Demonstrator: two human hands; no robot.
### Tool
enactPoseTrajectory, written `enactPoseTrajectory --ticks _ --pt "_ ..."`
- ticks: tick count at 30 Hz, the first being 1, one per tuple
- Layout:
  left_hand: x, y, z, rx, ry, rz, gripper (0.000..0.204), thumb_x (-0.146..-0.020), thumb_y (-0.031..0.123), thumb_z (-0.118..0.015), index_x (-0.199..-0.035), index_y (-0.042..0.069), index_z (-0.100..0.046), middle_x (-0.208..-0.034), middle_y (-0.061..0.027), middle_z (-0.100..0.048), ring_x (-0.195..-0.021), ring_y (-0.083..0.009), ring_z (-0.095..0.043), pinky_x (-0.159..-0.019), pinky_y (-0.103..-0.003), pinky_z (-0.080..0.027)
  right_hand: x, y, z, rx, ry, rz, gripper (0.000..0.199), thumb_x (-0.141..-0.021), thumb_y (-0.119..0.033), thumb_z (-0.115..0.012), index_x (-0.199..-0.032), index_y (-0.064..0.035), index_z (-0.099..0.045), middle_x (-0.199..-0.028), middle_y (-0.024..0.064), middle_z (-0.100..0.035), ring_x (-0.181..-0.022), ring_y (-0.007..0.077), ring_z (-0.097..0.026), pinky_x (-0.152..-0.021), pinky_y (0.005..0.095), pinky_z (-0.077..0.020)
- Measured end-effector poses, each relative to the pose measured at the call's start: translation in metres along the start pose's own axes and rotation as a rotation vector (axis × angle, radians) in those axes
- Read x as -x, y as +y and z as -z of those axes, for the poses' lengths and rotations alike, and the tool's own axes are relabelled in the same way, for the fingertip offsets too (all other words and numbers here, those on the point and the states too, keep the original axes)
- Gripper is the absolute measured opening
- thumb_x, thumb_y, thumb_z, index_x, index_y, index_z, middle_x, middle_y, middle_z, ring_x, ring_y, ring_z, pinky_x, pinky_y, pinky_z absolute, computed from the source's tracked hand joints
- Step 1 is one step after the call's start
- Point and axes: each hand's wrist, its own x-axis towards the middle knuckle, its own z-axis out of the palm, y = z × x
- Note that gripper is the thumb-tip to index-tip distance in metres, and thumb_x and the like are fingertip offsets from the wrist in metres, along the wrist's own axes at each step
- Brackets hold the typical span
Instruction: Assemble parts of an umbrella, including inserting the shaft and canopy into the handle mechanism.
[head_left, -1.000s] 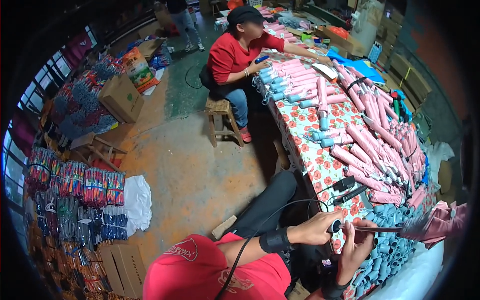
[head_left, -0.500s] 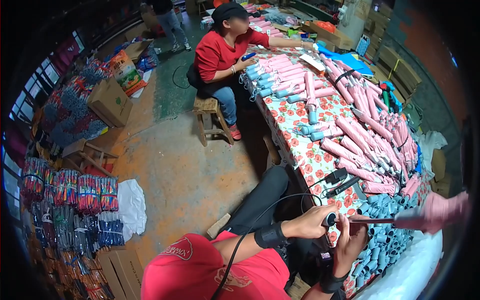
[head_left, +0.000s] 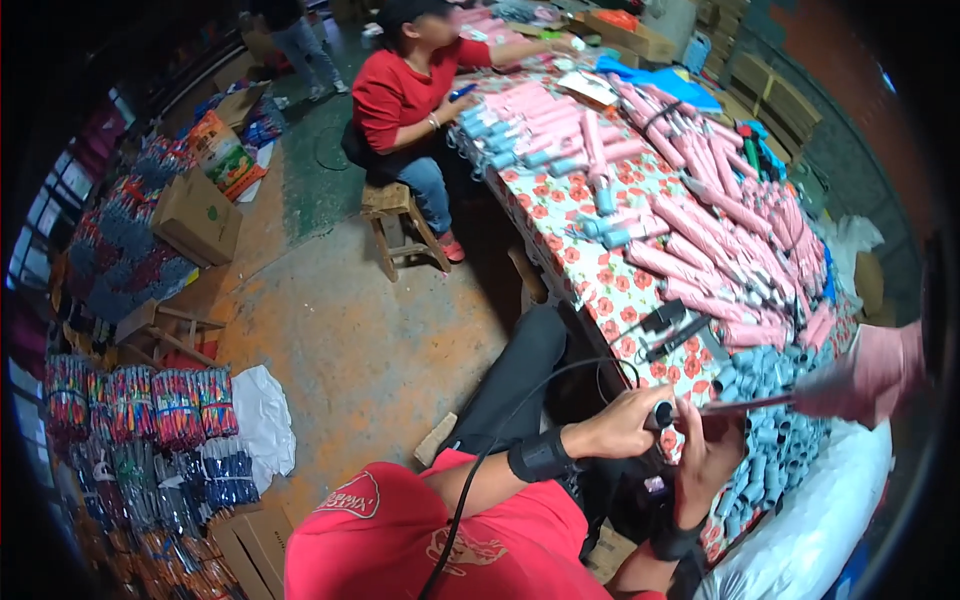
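A pink folding umbrella (head_left: 868, 378) juts out to the right, its cloth bunched and its thin metal shaft (head_left: 750, 404) pointing at my hands. My right hand (head_left: 705, 455) is closed around the inner end of that shaft, with one finger raised beside it. My left hand (head_left: 625, 425) grips a short black cylinder (head_left: 659, 414) with a rounded end, close to the shaft's tip. Whether the two touch is hidden by my fingers. Below and beside the shaft lies a heap of grey-blue plastic handle sleeves (head_left: 775, 455).
On the flowered tablecloth (head_left: 560, 235) lie many pink umbrellas (head_left: 690, 250), several with blue handles. A black adapter (head_left: 662, 316) with a cable is near my left hand. Across the table's side a person in red (head_left: 410, 90) sits on a stool (head_left: 390, 205). A white plastic sack (head_left: 815, 520) bulges at right.
The view has shifted slightly, so the table and person appear further left. My hands keep their grips; the umbrella's pink cloth has tipped up a little. The seated person still reaches across the table.
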Motion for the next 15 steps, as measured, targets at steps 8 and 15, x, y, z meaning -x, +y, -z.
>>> enactPoseTrajectory --ticks 8,15 --pt "-0.001 0.006 -0.002 0.042 0.055 -0.016 0.026 -0.072 -0.003 -0.058 -0.097 0.004 -0.061 -0.076 -0.0105 -0.061 -0.063 -0.0256 -0.05 -0.061 -0.039 -0.045 0.002 -0.001 0.01 -0.071 -0.019 -0.1 0.021 -0.094 0.001 -0.07 -0.113 0.0048 -0.062 -0.097 0.0138 -0.073 -0.084 0.0187 -0.071 -0.077 0.0262 -0.0567" --pt "0.005 -0.01 -0.008 -0.052 0.064 -0.008 0.027 -0.072 -0.004 -0.059 -0.098 0.004 -0.059 -0.079 -0.0098 -0.063 -0.065 -0.0268 -0.052 -0.062 -0.037 -0.046 0.009 -0.007 0.0 -0.434 -0.021 -0.115 0.037 -0.096 -0.027 -0.074 -0.117 0.0022 -0.064 -0.099 0.0124 -0.073 -0.082 0.0163 -0.067 -0.072 0.0297 -0.056"
